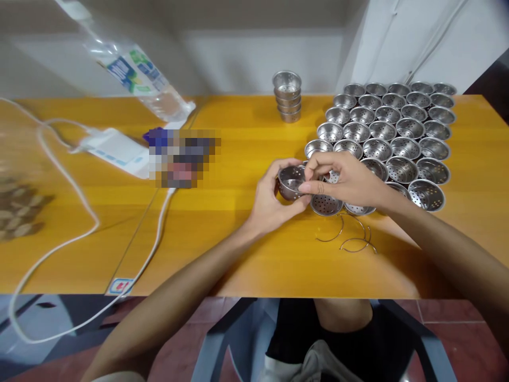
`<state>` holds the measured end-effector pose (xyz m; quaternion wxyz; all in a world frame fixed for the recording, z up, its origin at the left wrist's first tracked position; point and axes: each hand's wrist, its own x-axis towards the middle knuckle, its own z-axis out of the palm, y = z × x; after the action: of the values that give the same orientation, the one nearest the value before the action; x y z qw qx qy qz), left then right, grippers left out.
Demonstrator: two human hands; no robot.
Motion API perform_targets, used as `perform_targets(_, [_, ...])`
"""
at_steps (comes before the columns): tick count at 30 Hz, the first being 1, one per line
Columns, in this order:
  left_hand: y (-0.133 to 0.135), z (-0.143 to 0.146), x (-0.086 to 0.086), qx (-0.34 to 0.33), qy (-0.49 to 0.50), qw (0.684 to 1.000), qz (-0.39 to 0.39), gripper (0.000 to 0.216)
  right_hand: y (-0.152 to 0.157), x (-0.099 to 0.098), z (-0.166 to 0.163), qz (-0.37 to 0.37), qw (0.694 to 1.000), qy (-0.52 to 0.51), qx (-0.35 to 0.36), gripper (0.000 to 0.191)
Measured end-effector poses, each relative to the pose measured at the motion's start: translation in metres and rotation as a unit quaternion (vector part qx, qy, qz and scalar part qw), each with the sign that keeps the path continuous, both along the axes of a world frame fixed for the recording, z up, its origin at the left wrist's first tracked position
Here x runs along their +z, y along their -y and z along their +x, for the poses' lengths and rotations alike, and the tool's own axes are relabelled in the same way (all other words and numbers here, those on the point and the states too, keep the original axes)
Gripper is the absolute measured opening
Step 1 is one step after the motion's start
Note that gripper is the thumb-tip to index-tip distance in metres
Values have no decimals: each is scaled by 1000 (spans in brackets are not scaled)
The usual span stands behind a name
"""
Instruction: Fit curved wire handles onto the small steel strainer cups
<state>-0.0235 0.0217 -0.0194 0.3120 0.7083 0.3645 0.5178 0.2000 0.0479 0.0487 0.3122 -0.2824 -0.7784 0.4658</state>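
My left hand [271, 200] is wrapped round a small perforated steel cup [290, 181], held tilted just above the yellow table [222, 233]. My right hand [342, 176] pinches at the cup's rim with thumb and fingers; what is between the fingertips is too small to make out. Right under my hands lies another perforated cup [325, 205]. Three thin wire handles [353, 237] lie loose on the table just in front of it.
Several rows of the same perforated cups [392, 130] cover the table's right side. A short stack of cups [287, 96] stands at the back. A plastic water bottle [137, 74], a white charger [115, 150] and its cable [79, 223] are on the left.
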Motion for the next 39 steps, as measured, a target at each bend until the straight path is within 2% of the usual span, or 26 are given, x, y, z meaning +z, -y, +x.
perform_targets(3, [0,0,-2,8,13,1000,-5,72,1,-1,-2,2,1000,-14,-12,43])
perform_targets(8, [1,0,-3,17,16,999,25,69,4,4,-4,-15,999,-32,-13,47])
perform_targets(12, [2,1,-4,5,22,1000,10,74,6,8,-1,-35,999,-21,-12,48])
perform_targets(19, [5,2,-3,-3,54,998,16,63,6,7,0,-66,997,-36,2,49])
perform_targets(39, [5,3,0,33,0,999,31,66,4,-5,-1,-86,995,-40,11,49])
